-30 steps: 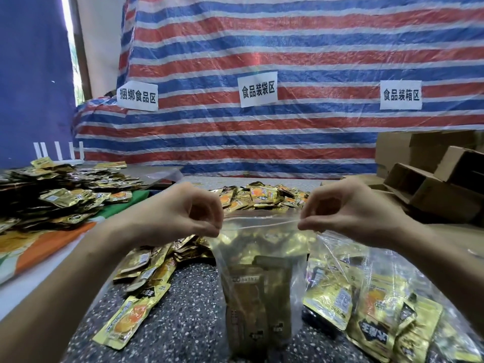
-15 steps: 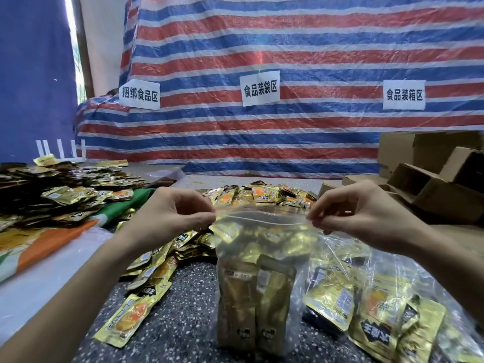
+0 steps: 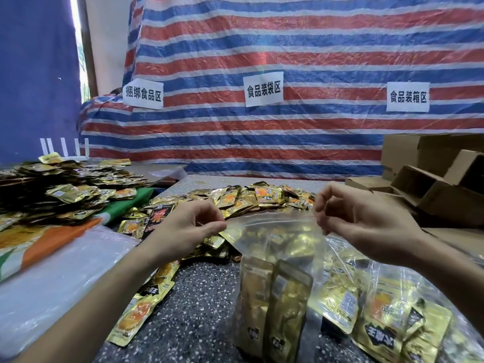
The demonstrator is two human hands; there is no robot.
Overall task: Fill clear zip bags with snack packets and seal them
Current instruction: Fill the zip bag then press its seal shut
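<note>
Clear zip bag (image 3: pixel 275 242) is standing upright near the tabletop's (image 3: pixel 199 310) near edge, its long axis vertical and mouth pointing up, with gold snack packets (image 3: pixel 272 305) inside. Left hand (image 3: pixel 188 229) and right hand (image 3: pixel 358 221) are pinching the zip strip's ends. Sealing well is probably calling for pulling it taut, then pressing along it.

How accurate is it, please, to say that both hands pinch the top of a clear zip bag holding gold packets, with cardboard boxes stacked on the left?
One slip: the head view shows the cardboard boxes on the right, not the left. The left hand and right hand do pinch the top of the clear zip bag holding gold packets.
</note>
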